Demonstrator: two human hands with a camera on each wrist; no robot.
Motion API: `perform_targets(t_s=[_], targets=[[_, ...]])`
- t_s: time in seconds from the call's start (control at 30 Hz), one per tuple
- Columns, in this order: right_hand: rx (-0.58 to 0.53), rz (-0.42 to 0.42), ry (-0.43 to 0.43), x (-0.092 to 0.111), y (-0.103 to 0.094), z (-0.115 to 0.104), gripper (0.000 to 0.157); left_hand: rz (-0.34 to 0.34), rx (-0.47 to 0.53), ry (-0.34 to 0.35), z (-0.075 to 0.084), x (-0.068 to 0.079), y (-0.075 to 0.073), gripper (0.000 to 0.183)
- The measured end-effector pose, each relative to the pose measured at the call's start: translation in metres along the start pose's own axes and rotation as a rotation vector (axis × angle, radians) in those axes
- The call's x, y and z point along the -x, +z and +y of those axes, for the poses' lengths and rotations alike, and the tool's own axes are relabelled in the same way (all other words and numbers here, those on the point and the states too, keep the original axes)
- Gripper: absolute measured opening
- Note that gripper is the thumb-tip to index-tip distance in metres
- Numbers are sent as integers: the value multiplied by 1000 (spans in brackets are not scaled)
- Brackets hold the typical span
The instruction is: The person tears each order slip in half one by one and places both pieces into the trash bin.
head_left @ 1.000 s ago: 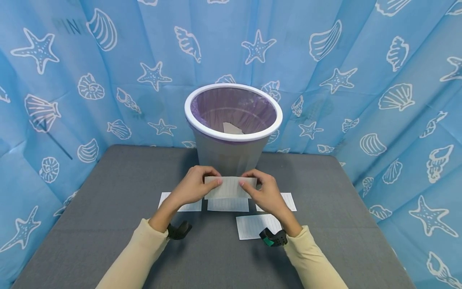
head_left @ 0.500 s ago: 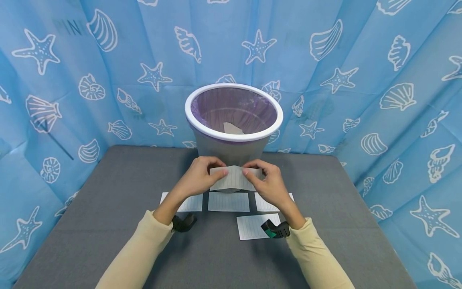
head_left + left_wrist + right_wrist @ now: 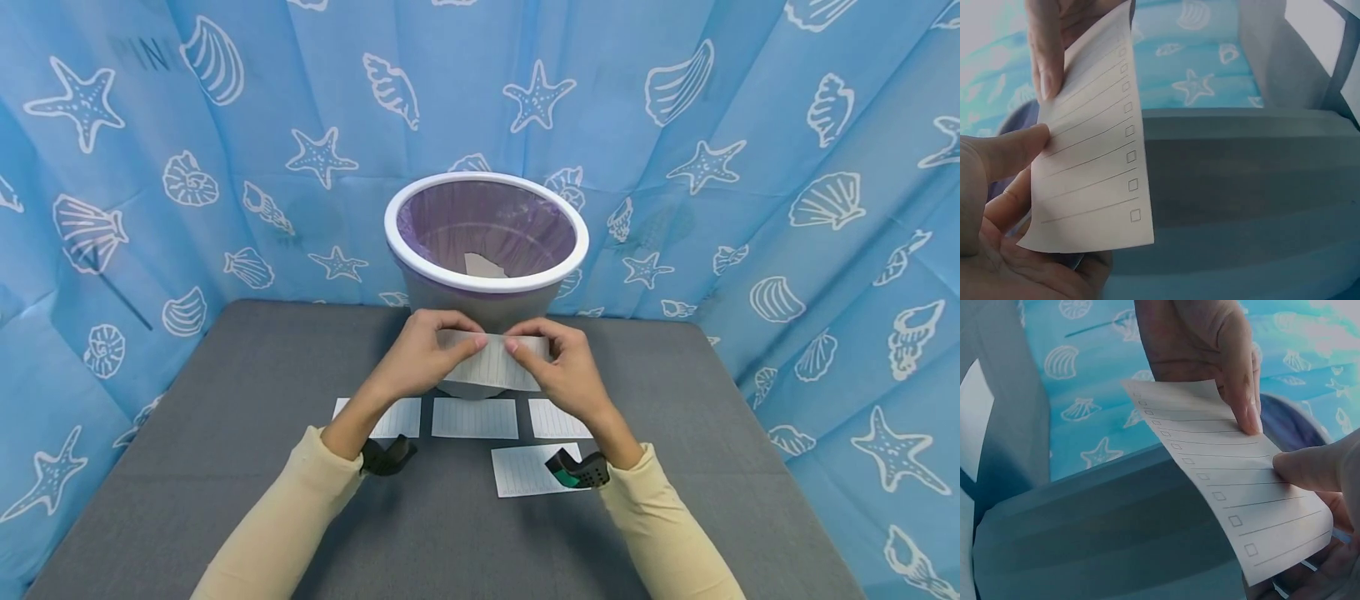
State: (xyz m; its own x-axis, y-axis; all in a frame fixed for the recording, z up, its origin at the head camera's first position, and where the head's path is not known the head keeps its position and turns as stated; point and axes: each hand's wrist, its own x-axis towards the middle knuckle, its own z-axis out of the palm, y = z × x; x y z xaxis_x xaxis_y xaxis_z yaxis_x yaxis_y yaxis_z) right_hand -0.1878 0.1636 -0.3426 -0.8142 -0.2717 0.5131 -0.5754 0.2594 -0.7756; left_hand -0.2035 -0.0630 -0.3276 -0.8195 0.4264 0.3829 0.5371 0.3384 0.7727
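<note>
Both hands pinch one lined paper sheet (image 3: 491, 364) along its upper edge, in front of the trash bin (image 3: 487, 304). My left hand (image 3: 427, 354) grips it left of its middle, thumb on the near face and fingers behind. On the other side of the middle, my right hand (image 3: 558, 362) pinches it the same way, the two thumb tips close together. In the left wrist view the sheet (image 3: 1088, 150) shows ruled lines and a row of small checkboxes, and it looks whole and slightly bent. The right wrist view shows the same sheet (image 3: 1229, 475) between both thumbs.
Below the hands lie several lined paper sheets, among them a middle one (image 3: 475, 418) and a nearer one (image 3: 528, 469), on the grey table (image 3: 225, 467). The bin has a purple liner (image 3: 487, 221) with pale paper (image 3: 482, 267) inside. A blue shell-print curtain (image 3: 300, 100) hangs behind.
Both hands have risen towards the bin with the sheet, and their thumbs have come closer together. The sheet was bent at its middle half a second ago and is flatter now.
</note>
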Motion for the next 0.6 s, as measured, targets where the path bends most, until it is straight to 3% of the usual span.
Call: perform_targets(t_s=[0.27,0.6], targets=[[-43,-10,-7,-8,-6,-11,9,23,8,52,12,-4,-4,15],[-39,-30,-21,-18,-12,-22,10,18,26,61,27,-8,-12,12]])
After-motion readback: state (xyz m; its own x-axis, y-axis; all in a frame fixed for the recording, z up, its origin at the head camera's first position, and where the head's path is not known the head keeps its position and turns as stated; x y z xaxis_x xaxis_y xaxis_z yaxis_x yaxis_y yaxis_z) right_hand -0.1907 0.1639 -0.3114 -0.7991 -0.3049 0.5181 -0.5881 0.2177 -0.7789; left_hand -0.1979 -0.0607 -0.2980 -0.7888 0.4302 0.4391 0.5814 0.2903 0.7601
